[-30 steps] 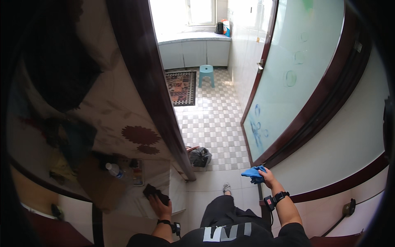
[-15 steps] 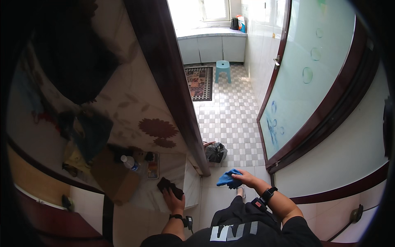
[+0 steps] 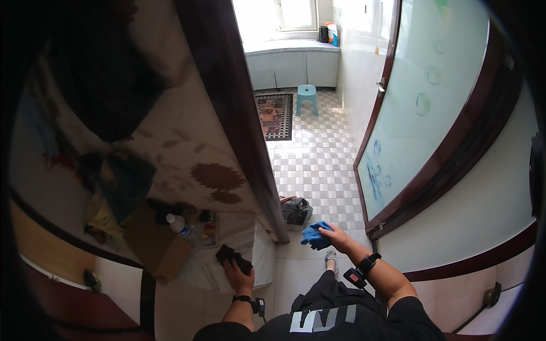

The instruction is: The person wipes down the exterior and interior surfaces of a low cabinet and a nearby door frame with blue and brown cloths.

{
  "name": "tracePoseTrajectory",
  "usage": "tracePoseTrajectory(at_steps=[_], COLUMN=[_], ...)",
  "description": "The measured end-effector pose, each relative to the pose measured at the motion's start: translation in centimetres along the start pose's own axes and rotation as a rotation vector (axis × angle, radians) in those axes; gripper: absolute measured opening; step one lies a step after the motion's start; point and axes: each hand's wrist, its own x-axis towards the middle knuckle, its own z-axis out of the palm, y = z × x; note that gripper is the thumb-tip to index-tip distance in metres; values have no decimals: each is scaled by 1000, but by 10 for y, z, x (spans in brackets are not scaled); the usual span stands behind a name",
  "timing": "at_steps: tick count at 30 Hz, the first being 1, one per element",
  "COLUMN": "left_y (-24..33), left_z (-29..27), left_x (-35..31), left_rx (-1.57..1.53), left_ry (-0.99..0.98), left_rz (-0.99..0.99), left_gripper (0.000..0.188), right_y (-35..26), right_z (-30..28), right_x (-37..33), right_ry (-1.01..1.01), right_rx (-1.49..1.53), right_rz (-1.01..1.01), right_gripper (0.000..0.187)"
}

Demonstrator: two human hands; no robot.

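My left hand (image 3: 241, 277) grips a dark brown cloth (image 3: 227, 255) on the pale marble-patterned top (image 3: 234, 224) of a low cabinet. Its fingers lie over the cloth, partly sunk into the folds. Out in front, above the floor tiles, my right hand (image 3: 338, 237) pinches a crumpled blue cloth (image 3: 314, 233) between thumb and fingers, and the cloth hangs down loosely. Beside the dark cloth, on the same top, lies a flat rectangular case (image 3: 210, 233). A capped clear bottle (image 3: 178, 225) stands left of it, next to a brown cardboard box (image 3: 153, 244).
A dark door frame (image 3: 239, 108) borders the doorway, with a black plastic bag (image 3: 297, 211) at its foot. The frosted glass door (image 3: 418, 113) stands swung to the right. Farther in are a light blue stool (image 3: 307, 98), a patterned mat (image 3: 275, 116) and a long counter (image 3: 290, 68).
My right hand has risen slightly with the blue cloth, which has bunched up more. The foot below shows more. My left hand stays on the dark cloth, nearly unmoved.
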Motion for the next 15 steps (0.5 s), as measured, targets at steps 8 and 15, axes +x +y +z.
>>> tracePoseTrajectory(at_steps=[8,15], left_y=[4,7], left_z=[-1,-17], left_x=[5,7], left_rx=[11,14], left_ry=[3,-21], left_rz=[45,3], left_gripper=[83,83], right_y=[-49,-155], right_z=[24,115], right_x=[25,23], right_ry=[140,67], right_rx=[-75,-52], right_rz=[-384,-802], right_gripper=[41,56])
